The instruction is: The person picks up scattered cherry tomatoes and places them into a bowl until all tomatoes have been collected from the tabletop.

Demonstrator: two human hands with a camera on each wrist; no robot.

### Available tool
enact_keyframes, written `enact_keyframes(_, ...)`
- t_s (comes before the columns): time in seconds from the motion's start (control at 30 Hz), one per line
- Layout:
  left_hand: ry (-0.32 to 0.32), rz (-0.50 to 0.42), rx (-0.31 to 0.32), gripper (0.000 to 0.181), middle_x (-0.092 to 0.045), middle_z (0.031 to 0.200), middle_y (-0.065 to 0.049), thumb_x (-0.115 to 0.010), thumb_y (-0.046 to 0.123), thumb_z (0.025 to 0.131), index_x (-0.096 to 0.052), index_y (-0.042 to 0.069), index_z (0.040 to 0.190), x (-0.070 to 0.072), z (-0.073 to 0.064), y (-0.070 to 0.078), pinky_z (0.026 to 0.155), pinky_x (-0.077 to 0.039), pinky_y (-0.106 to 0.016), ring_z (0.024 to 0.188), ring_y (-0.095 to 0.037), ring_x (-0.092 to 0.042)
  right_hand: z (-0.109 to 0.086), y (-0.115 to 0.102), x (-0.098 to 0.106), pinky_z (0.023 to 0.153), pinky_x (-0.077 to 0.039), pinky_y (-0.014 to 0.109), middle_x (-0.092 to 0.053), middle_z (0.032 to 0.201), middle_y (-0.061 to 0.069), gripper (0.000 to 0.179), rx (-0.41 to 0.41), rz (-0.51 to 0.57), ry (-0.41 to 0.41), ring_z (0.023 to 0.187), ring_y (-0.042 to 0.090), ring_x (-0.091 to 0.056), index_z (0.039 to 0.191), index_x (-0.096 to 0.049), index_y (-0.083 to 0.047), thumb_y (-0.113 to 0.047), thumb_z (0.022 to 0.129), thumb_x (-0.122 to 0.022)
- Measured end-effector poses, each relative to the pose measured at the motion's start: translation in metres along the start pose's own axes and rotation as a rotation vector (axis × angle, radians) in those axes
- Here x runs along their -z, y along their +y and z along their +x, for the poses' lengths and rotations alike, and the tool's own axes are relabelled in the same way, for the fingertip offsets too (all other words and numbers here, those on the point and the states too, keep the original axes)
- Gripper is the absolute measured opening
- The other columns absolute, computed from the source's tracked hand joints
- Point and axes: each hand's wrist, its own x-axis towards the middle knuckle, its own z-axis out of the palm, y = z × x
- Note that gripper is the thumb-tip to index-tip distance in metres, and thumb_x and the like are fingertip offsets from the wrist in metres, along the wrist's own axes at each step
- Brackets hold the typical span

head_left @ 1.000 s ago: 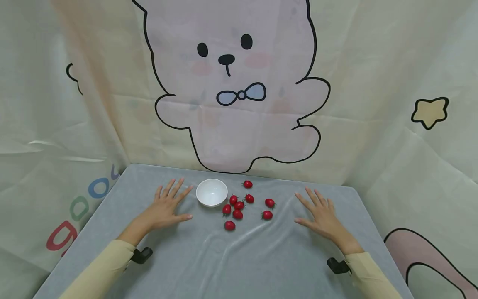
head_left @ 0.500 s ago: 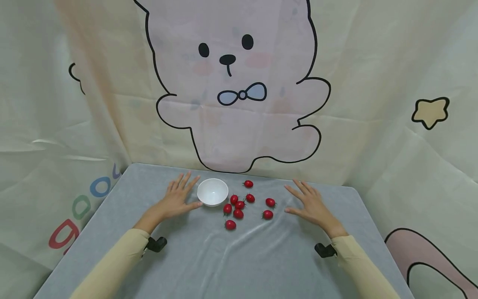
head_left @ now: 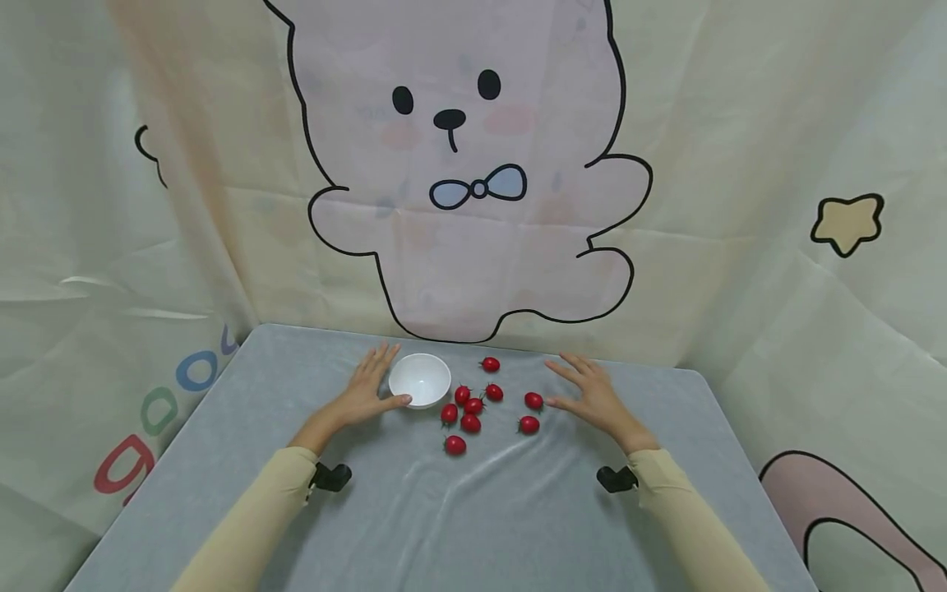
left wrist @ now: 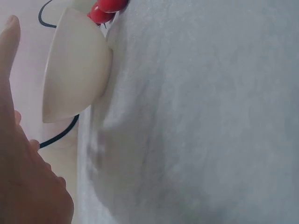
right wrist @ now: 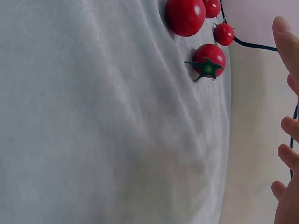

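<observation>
Tomatoes and a white bowl lie between a person's left hand, just beside the bowl, and right hand, near two tomatoes, both spread and empty.

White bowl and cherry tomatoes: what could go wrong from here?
The left hand is close beside the white bowl, so a bump might shove it into the nearby cherry tomatoes. The right hand is near one loose tomato; a brush could set it rolling on the creased cloth.
</observation>
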Motion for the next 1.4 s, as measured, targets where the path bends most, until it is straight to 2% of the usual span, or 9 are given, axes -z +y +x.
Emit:
enact_keyframes(0.1, -0.001, -0.083, 0.015, 0.101, -0.009, 0.16, -0.014, -0.07, 0.052, 0.077, -0.009, 0.025, 0.152, -0.005, 0.002, -0.002, 0.112, -0.009, -0.066, 0.146, -0.043, -0.005, 0.003, -0.001, -0.006, 0.109, -0.015, 0.065, -0.035, 0.151, 0.011, 0.069, -0.014, 0.038, -0.009, 0.138, 0.037, -0.028, 0.14, -0.046, -0.029, -0.053, 0.079, -0.068)
enact_keyframes(0.2, -0.009, -0.145, 0.046, 0.103, -0.009, 0.16, -0.009, -0.072, 0.053, 0.075, -0.008, 0.027, 0.152, -0.01, 0.004, -0.002, 0.113, -0.009, -0.065, 0.147, -0.04, -0.004, 0.006, 0.0, -0.012, 0.107, -0.02, 0.064, -0.04, 0.148, 0.013, 0.066, 0.002, 0.046, -0.003, 0.136, 0.037, -0.033, 0.137, -0.049, -0.027, -0.049, 0.079, -0.07)
enact_keyframes(0.37, 0.005, -0.209, 0.077, 0.104, -0.013, 0.159, -0.011, -0.074, 0.051, 0.073, -0.01, 0.026, 0.152, -0.016, 0.007, -0.002, 0.111, -0.014, -0.067, 0.146, -0.04, -0.008, 0.01, 0.003, -0.022, 0.103, -0.028, 0.062, -0.047, 0.143, 0.016, 0.06, 0.029, 0.061, 0.011, 0.13, 0.038, -0.041, 0.133, -0.055, -0.024, -0.041, 0.078, -0.074)
enact_keyframes(0.47, 0.019, -0.25, 0.082, 0.105, -0.015, 0.158, -0.013, -0.076, 0.049, 0.072, -0.011, 0.026, 0.152, -0.019, 0.007, -0.001, 0.111, -0.017, -0.065, 0.146, -0.038, -0.012, 0.011, 0.003, -0.026, 0.104, -0.028, 0.062, -0.047, 0.142, 0.016, 0.058, 0.016, 0.085, -0.007, 0.13, 0.038, -0.041, 0.132, -0.056, -0.025, -0.039, 0.078, -0.074)
enact_keyframes(0.63, 0.047, -0.322, 0.065, 0.106, -0.021, 0.156, -0.013, -0.078, 0.043, 0.072, -0.013, 0.019, 0.152, -0.022, 0.008, 0.002, 0.113, -0.021, -0.059, 0.144, -0.035, -0.021, 0.012, 0.002, -0.032, 0.105, -0.028, 0.061, -0.047, 0.142, 0.016, 0.056, -0.003, 0.09, -0.034, 0.131, 0.037, -0.039, 0.13, -0.057, -0.026, -0.041, 0.079, -0.073)
enact_keyframes(0.83, 0.067, -0.396, 0.048, 0.108, -0.023, 0.155, -0.014, -0.082, 0.034, 0.071, -0.012, 0.012, 0.151, -0.028, 0.009, 0.004, 0.114, -0.024, -0.053, 0.141, -0.035, -0.028, 0.012, 0.001, -0.036, 0.103, -0.031, 0.062, -0.051, 0.139, 0.016, 0.051, 0.017, 0.09, -0.024, 0.128, 0.037, -0.042, 0.125, -0.062, -0.024, -0.039, 0.078, -0.074)
enact_keyframes(1.13, 0.062, -0.431, 0.116, 0.114, -0.029, 0.151, -0.014, -0.085, 0.032, 0.066, -0.009, 0.023, 0.151, -0.039, 0.009, 0.001, 0.11, -0.033, -0.052, 0.133, -0.034, -0.04, 0.01, 0.005, -0.044, 0.102, -0.032, 0.062, -0.053, 0.137, 0.016, 0.051, 0.01, 0.097, -0.021, 0.126, 0.038, -0.045, 0.123, -0.064, -0.023, -0.038, 0.075, -0.076)
enact_keyframes(1.4, 0.078, -0.421, 0.112, 0.115, -0.03, 0.15, -0.015, -0.087, 0.035, 0.064, -0.011, 0.022, 0.151, -0.042, 0.008, 0.0, 0.107, -0.035, -0.053, 0.132, -0.036, -0.041, 0.01, 0.007, -0.048, 0.102, -0.033, 0.059, -0.054, 0.135, 0.015, 0.05, 0.0, 0.093, -0.015, 0.125, 0.036, -0.046, 0.122, -0.065, -0.023, -0.037, 0.075, -0.077)
